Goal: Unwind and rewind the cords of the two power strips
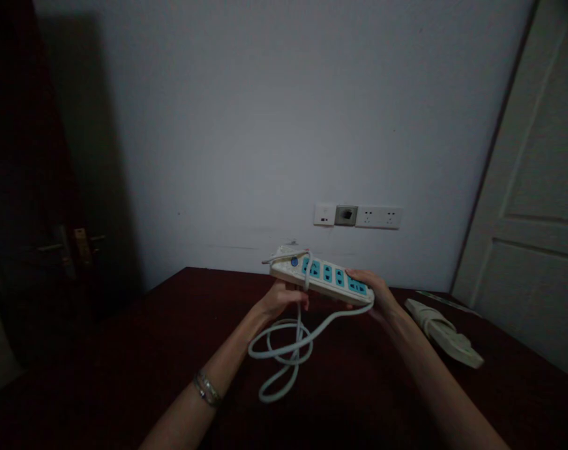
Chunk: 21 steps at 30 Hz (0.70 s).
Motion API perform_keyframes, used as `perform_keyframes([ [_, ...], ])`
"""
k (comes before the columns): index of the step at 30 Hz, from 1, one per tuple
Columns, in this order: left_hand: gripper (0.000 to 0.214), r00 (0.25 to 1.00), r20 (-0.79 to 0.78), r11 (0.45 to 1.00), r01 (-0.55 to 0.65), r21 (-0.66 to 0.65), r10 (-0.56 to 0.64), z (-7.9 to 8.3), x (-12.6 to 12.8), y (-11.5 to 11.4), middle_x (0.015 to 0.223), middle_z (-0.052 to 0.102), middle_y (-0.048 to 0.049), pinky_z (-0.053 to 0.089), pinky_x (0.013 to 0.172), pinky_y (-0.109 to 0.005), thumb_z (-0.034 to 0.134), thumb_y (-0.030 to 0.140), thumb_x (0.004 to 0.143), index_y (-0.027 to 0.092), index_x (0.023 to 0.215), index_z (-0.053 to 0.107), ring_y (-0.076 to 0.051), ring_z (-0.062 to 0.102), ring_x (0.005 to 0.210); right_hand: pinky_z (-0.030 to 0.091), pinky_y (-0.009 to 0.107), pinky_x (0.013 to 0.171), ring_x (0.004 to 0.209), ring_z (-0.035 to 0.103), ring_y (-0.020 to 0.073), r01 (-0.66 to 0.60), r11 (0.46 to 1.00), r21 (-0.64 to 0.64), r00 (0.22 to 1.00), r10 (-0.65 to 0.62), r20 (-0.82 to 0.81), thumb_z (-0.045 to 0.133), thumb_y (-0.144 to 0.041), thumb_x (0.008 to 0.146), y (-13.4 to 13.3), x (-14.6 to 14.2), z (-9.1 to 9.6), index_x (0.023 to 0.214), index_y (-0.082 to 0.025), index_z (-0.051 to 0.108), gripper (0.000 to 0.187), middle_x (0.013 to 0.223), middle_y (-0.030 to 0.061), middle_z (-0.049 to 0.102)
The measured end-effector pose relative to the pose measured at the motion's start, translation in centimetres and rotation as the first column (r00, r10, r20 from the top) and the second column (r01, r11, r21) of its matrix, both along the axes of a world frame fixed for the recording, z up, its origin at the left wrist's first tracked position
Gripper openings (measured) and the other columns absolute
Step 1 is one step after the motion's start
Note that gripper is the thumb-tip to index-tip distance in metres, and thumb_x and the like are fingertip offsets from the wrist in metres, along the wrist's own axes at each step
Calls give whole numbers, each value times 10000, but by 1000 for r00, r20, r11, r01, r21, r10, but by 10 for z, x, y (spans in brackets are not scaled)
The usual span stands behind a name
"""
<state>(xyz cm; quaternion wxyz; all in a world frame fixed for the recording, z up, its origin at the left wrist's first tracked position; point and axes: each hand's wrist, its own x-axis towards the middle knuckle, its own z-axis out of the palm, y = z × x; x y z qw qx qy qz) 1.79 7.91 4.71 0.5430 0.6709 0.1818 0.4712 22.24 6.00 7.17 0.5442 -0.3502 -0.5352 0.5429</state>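
A white power strip (328,276) with blue socket panels is held up above the dark red table, tilted down toward its right end. My right hand (375,289) grips that right end, where the white cord (333,317) comes out. Under the left part of the strip, my left hand (281,299) has its fingers curled beneath it, close against the cord; its grip is partly hidden. One turn of cord crosses over the strip near the round blue button. The rest hangs below in loose loops between my forearms.
On the right of the dark red table (209,312) lies a long white object (443,331) with a band around it. Wall sockets (380,217) are behind. A dark door (25,187) stands at left, a pale panelled door (532,187) at right.
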Motion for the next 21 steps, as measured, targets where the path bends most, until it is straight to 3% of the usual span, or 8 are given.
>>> perform_keyframes([
  [4,501,989,-72,992,-129,8,129,-3,6,-2,763,577,-34,425,403,-217,732,360,555,109,946,544,-64,472,462,479,239,342,399,510,118,-25,1000,-3,1000,25,12,693,-393,604,1,-3,-2,593,-100,635,299,491,30,573],
  [7,607,986,5,986,-168,18,168,-5,7,-1,831,575,-35,435,411,-209,730,349,575,137,1094,499,-50,469,469,495,250,345,386,507,115,-40,999,-8,998,40,52,700,-393,609,-1,-5,0,579,-95,635,306,470,22,555],
  [14,844,999,-30,1000,19,-13,-20,7,-10,-7,870,580,-59,490,447,-241,747,228,554,186,1301,355,-85,507,539,474,215,325,416,526,115,-77,997,-18,995,78,59,722,-387,582,-5,0,4,594,-100,635,300,499,21,563],
  [18,936,988,80,990,137,-35,-134,18,-14,-19,1080,529,-99,517,493,-257,752,174,513,243,1330,301,-124,554,661,466,218,320,409,515,114,-92,996,-19,989,94,117,715,-412,571,-7,11,8,580,-100,618,328,499,22,559],
  [21,955,979,133,986,161,-29,-156,20,-9,-25,1143,504,-111,524,544,-264,752,147,501,250,1337,303,-130,565,698,454,215,317,386,486,102,-80,997,11,983,77,167,700,-426,583,-9,18,11,559,-110,595,334,463,6,525],
])
